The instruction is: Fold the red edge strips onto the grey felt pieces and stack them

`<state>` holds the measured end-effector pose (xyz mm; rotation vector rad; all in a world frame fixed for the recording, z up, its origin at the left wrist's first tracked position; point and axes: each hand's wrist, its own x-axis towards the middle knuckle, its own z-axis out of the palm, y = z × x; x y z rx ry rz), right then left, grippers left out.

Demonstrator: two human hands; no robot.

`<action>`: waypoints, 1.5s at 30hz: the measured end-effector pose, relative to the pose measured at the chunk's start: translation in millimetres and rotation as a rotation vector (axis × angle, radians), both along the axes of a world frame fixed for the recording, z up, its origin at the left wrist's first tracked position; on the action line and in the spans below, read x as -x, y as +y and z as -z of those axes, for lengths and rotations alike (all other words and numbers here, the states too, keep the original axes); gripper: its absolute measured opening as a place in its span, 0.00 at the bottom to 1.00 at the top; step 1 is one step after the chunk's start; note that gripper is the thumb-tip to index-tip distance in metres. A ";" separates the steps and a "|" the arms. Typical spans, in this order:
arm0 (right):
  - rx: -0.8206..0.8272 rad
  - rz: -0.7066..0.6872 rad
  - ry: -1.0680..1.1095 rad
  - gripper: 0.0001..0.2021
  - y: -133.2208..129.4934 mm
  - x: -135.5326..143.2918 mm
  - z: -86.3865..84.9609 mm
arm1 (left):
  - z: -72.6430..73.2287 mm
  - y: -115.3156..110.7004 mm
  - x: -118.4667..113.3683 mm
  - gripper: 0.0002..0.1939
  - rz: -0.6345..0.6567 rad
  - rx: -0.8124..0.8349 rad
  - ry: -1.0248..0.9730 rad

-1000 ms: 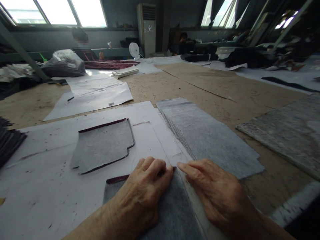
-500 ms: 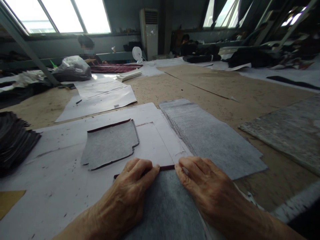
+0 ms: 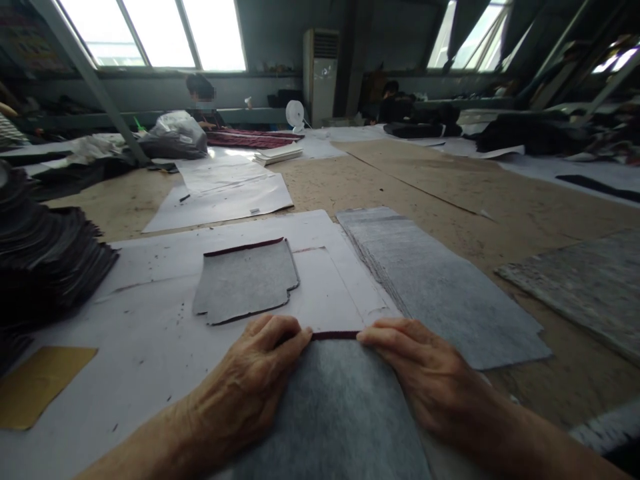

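Observation:
A grey-backed fabric piece (image 3: 345,407) lies in front of me, a narrow maroon fold (image 3: 334,335) running along its far edge. My left hand (image 3: 253,373) is closed on the left part of that fold, thumb and forefinger pinching it. On the right part, my right hand (image 3: 433,367) pinches the same fold between thumb and fingers. A short stretch of maroon shows between the two hands. Just beyond my left hand, another grey piece (image 3: 247,283) with a maroon top edge and a notched corner lies flat on white paper (image 3: 150,360).
A fanned stack of grey pieces (image 3: 445,287) lies right of the paper. Dark stacked fabric (image 3: 55,260) rises at the left, near a tan card (image 3: 47,387). A rough grey sheet (image 3: 585,287) is at the right. People sit across the table (image 3: 320,180), near a fan (image 3: 295,115).
The view has swung left, so the scene sits further right. My right hand has slid outward along the fold, and more maroon edge shows between my hands.

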<state>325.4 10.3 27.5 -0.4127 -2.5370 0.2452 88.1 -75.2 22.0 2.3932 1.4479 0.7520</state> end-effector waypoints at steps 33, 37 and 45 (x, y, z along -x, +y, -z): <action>-0.008 0.030 -0.230 0.10 6.4 76.3 -23.8 | -18.6 0.9 16.6 0.05 -0.354 0.263 -0.455; 0.043 0.020 -0.221 0.10 11.0 77.5 -28.5 | -20.5 1.8 27.9 0.08 -0.334 0.404 -0.536; 0.282 0.086 -0.344 0.11 15.2 80.1 -47.9 | -18.6 5.1 44.0 0.14 -0.272 0.543 -0.581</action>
